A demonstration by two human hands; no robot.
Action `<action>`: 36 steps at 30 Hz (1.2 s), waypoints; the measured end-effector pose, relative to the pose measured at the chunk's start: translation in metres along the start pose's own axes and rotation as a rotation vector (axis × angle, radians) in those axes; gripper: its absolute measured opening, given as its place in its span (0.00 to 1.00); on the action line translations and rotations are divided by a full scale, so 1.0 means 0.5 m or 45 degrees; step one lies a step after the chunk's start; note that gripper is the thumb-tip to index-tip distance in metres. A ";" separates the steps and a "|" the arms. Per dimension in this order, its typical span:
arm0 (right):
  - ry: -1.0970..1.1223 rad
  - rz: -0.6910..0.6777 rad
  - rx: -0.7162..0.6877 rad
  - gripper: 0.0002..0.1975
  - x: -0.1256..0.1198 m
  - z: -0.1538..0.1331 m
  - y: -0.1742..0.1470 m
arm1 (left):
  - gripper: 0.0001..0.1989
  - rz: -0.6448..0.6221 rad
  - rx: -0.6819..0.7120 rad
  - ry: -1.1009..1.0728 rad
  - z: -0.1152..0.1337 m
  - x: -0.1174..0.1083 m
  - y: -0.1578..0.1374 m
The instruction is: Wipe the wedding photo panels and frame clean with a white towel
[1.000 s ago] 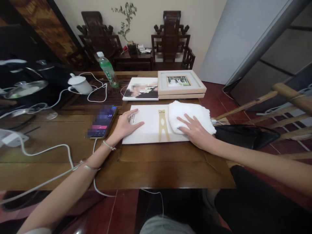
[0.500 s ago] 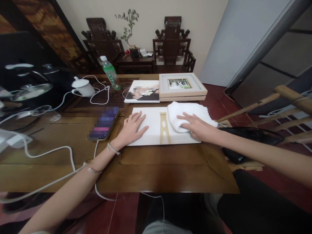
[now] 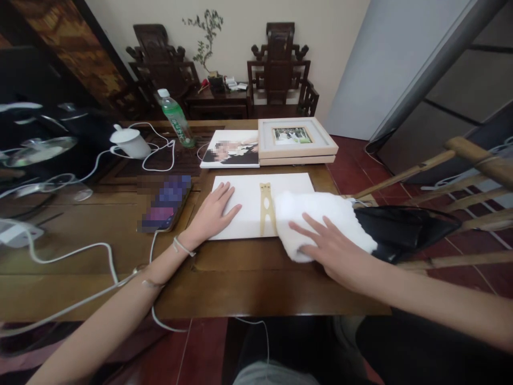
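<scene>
My left hand (image 3: pixel 214 213) lies flat, fingers spread, on the left part of a white board (image 3: pixel 240 224). A tan stand leg (image 3: pixel 265 206) with a cat-like head and cut-out openings runs down the middle of the board. My right hand (image 3: pixel 331 246) rests with fingers stretched apart on a folded white towel (image 3: pixel 316 211). The towel covers the board's lower right corner and hangs over onto the bare wood in front. The thumb side of my right hand sits at the towel's near edge.
Behind the board lie a photo print (image 3: pixel 232 152) and stacked wooden picture frames (image 3: pixel 298 144). On the left are a phone (image 3: pixel 166 203) with a cable, a green-labelled bottle (image 3: pixel 176 118), a lidded white cup (image 3: pixel 130 143) and a pot (image 3: pixel 44 155). A black bag (image 3: pixel 401 230) is at the right edge.
My right hand has drawn the towel toward me and slightly right, baring the board's far right corner. My left hand has stayed flat in place. The camera view has shifted slightly.
</scene>
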State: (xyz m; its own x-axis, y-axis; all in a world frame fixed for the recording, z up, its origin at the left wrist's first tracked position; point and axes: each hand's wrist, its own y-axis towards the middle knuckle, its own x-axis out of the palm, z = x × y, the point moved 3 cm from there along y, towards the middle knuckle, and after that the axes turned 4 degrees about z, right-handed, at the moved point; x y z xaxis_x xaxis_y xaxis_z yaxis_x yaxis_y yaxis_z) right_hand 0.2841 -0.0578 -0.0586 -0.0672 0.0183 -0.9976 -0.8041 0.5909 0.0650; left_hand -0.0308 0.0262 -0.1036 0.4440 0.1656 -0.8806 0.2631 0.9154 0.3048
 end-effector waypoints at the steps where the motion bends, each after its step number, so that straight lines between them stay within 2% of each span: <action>1: 0.007 -0.005 -0.008 0.37 -0.003 -0.007 -0.007 | 0.34 0.005 -0.004 -0.005 0.000 0.000 0.001; 4: 0.013 -0.067 -0.031 0.37 -0.017 0.008 0.014 | 0.34 0.013 -0.013 -0.024 -0.001 0.001 0.006; 7: -0.012 -0.098 -0.033 0.36 -0.033 0.058 0.080 | 0.34 0.008 -0.017 -0.038 -0.006 0.003 0.015; 11: -0.047 -0.134 0.092 0.32 -0.041 0.131 0.172 | 0.33 0.018 -0.015 -0.051 -0.009 0.002 0.021; 15: -0.071 -0.107 0.175 0.33 -0.034 0.174 0.217 | 0.32 0.025 0.018 -0.044 0.000 -0.003 0.010; 17: -0.070 -0.082 0.148 0.35 -0.026 0.179 0.214 | 0.31 0.018 0.043 -0.035 0.006 -0.004 0.003; 20: -0.054 -0.075 0.092 0.35 -0.011 0.156 0.174 | 0.31 0.012 0.040 -0.041 0.008 -0.003 -0.001; 25: 0.011 -0.053 -0.037 0.35 -0.010 0.052 0.053 | 0.32 0.015 0.006 -0.035 0.009 -0.001 0.001; 28: 0.067 -0.071 -0.106 0.34 -0.019 0.005 0.007 | 0.32 0.032 -0.005 -0.048 0.009 0.000 0.004; 31: 0.056 -0.092 -0.108 0.33 -0.028 0.007 0.015 | 0.32 0.049 -0.013 -0.068 0.009 0.000 0.010; 36: -0.039 -0.099 -0.053 0.32 -0.032 0.089 0.105 | 0.33 0.021 -0.001 -0.087 0.004 -0.003 0.021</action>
State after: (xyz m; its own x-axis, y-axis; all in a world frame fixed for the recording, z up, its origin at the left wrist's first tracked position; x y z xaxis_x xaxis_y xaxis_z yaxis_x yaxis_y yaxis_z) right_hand 0.2693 0.0088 -0.0403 0.0139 -0.0015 -0.9999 -0.8302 0.5573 -0.0124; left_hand -0.0268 0.0346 -0.0985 0.5061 0.1553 -0.8484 0.2546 0.9129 0.3190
